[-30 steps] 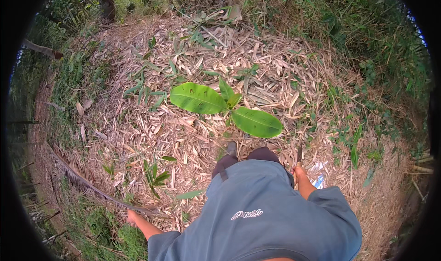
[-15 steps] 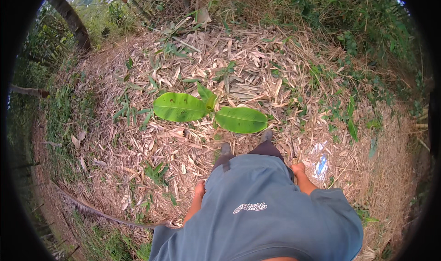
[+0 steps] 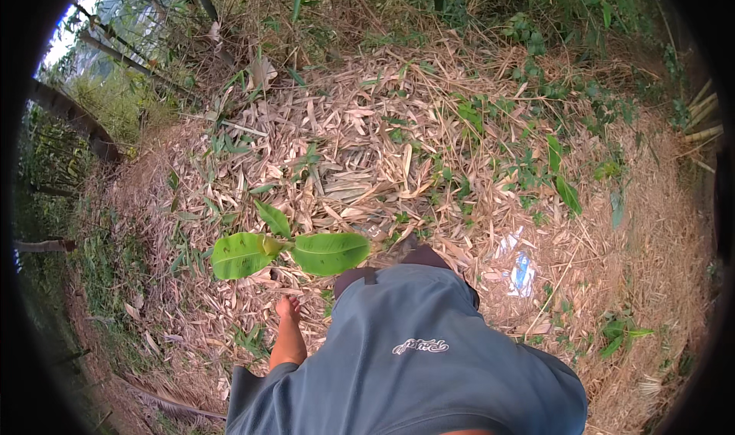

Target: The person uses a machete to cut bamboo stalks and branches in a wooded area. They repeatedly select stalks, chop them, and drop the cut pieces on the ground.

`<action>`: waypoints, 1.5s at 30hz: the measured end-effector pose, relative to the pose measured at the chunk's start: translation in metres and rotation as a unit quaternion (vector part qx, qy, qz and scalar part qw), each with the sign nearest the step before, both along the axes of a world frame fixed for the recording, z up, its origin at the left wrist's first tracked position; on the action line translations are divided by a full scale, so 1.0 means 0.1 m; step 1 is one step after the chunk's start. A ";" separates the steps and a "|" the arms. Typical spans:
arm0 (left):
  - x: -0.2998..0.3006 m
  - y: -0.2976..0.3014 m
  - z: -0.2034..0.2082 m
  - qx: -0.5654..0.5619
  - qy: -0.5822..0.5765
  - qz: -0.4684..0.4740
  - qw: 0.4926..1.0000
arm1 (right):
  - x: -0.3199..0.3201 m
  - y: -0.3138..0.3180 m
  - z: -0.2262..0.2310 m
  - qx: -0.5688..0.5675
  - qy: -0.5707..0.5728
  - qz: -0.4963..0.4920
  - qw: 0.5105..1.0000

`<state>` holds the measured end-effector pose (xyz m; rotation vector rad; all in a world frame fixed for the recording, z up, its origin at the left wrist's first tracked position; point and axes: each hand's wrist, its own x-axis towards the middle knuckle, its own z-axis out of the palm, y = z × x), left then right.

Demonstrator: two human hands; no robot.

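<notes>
My left hand (image 3: 288, 307) hangs beside my left hip over the dry leaves, its small visible fingers loosely apart, with nothing seen in it. Just ahead of it stands a young banana plant (image 3: 329, 253) with broad, smooth green leaves, one of them spotted brown. The hand is apart from the leaves. My right hand is hidden behind my grey-blue shirt (image 3: 413, 312). Dark trousers and the tip of a grey shoe (image 3: 408, 243) show beyond the shirt's hem.
Dry bamboo leaves (image 3: 360, 121) cover the sloping ground. A crumpled white and blue wrapper (image 3: 522, 274) lies to my right. Dark trunks (image 3: 73, 117) rise at the far left, cut bamboo poles (image 3: 703, 121) lie at the right edge, and brush (image 3: 459, 6) lines the back.
My view has shifted, so the banana plant now sits lower and further left. My left hand has swung forward, away from my hip. My right hand has gone out of sight.
</notes>
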<state>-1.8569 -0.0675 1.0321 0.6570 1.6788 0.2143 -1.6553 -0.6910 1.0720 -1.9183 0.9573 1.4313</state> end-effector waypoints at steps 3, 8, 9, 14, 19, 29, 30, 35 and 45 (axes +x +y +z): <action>1.30 -0.59 0.10 -0.003 0.008 -0.074 0.997 | 0.61 -0.43 -0.11 0.011 0.004 -0.039 0.999; 2.58 -1.43 0.16 0.023 -0.012 -0.288 0.957 | 1.70 -1.00 -0.33 0.013 -0.060 -0.103 0.993; 2.64 -1.50 0.24 0.053 -0.016 -0.350 0.935 | 1.90 -1.05 -0.30 0.022 -0.092 -0.095 0.991; 2.86 -1.50 0.42 0.015 0.035 -0.378 0.925 | 2.58 -0.94 -0.30 0.058 -0.232 -0.279 0.930; 3.23 -1.19 0.16 -0.028 0.093 -0.245 0.965 | 2.69 -0.89 -0.97 0.057 -0.241 -0.286 0.926; 5.29 -0.21 -0.89 -0.064 0.053 -0.279 0.957 | 3.77 0.16 -1.15 0.018 -0.026 -0.282 0.959; 5.51 -0.08 -0.96 -0.085 0.059 -0.263 0.959 | 4.01 0.27 -1.16 0.014 -0.018 -0.282 0.959; 7.00 0.54 -0.98 -0.021 -0.055 -0.181 0.982 | 5.47 0.78 -1.24 0.018 -0.015 -0.309 0.951; 8.22 1.67 -0.35 0.070 -0.030 -0.192 0.978 | 8.78 2.08 -0.98 -0.143 -0.273 -0.005 0.951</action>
